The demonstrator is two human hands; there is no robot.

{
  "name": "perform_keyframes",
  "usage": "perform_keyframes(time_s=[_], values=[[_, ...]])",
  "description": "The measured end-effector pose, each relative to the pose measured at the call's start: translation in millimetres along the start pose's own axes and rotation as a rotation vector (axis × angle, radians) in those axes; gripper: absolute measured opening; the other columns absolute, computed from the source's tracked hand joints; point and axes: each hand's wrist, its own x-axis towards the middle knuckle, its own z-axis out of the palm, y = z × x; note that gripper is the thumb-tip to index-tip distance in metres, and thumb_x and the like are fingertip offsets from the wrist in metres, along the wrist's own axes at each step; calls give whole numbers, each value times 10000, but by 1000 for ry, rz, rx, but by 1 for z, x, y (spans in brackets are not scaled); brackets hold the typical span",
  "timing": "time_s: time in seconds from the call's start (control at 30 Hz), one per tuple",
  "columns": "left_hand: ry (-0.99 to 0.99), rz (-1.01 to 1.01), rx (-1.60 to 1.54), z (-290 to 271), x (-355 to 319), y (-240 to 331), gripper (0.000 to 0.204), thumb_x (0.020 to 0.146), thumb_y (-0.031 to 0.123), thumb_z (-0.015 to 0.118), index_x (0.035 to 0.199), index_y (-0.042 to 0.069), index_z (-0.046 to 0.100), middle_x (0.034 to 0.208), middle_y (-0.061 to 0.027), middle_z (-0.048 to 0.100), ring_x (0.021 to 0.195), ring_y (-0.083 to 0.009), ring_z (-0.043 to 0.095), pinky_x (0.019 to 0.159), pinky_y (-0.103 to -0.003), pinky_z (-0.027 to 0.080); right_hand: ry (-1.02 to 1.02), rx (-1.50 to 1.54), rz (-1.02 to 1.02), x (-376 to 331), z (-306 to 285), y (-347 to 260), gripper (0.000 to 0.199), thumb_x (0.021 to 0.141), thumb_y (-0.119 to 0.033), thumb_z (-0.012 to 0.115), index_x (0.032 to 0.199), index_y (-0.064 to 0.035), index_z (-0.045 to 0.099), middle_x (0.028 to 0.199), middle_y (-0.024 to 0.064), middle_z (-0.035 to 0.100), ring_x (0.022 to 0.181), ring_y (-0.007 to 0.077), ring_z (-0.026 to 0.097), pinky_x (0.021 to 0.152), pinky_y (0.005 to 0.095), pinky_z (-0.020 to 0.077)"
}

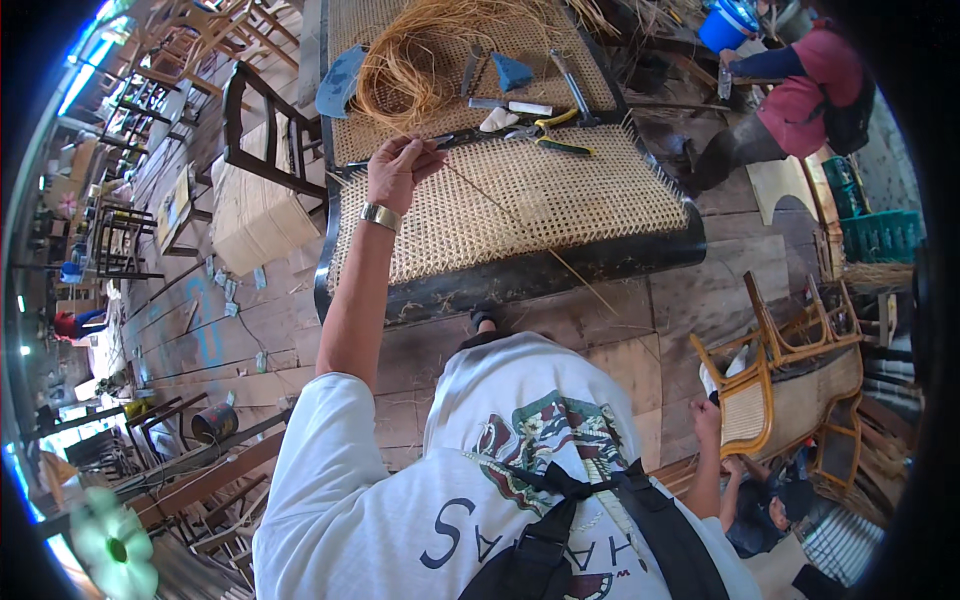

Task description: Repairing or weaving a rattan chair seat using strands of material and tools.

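The left hand [396, 172] pinches a cane strand [572, 268] over the woven panel [480, 230], best drawn slowly, while the right hand [706, 421], well outside it, has an unclear grip.

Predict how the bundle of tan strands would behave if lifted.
The bundle of tan strands would probably sag, since it lies in loose loops. It is likely light, being thin strands. Stray ends poking out might snag the woven panel under it.
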Motion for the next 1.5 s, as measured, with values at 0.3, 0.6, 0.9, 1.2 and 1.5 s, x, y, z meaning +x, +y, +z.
perform_keyframes(time_s=[0.3, 0.6, 0.9, 1.2, 1.5], values=[[110, -15, -99, -12, -4, 8, 480, 910, -46, 601, 1325, 58, 385, 1007, -217, 658, 859, -365, 711, 727, -446, 643, -44, -4, 48, -3, 16, 8, 209, 858, -182, 707, 880, 26, 699, 725, 76, 647, 682, 154, 566, 646, 321, 457], [-13, 234, 84, -51, 79, 89, 323, 856, 4, 683, 1146, 78, 563, 1016, -176, 676, 894, -311, 690, 812, -422, 590, -128, 340, 39, -17, 17, -110, 181, 900, -175, 675, 943, 1, 689, 727, 4, 600, 648, 111, 548, 606, 269, 441], [-7, 380, 627, -26, 49, 65, 431, 999, 413, 544, 1189, 29, 594, 1152, -87, 616, 978, -153, 613, 851, -293, 506, -388, 1062, -91, -35, 90, -505, 99, 972, -143, 610, 929, -56, 630, 661, -34, 508, 544, 36, 428, 465, 209, 321], [-33, -557, -243, 42, -89, -36, 242, 1021, 205, 543, 1123, -5, 604, 968, -88, 676, 854, -190, 684, 771, -320, 577, -562, 822, -168, -29, 162, -582, 141, 1011, -189, 560, 1058, -60, 587, 714, -7, 575, 573, 40, 503, 497, 181, 396], [431, -217, -402, -12, -62, 20, 95, 1002, 199, 569, 959, 114, 571, 816, -28, 614, 758, -178, 645, 707, -334, 544, -848, 357, -333, 10, 134, -604, 139, 984, -162, 587, 953, -32, 624, 743, 14, 631, 595, 52, 540, 537, 226, 457]])
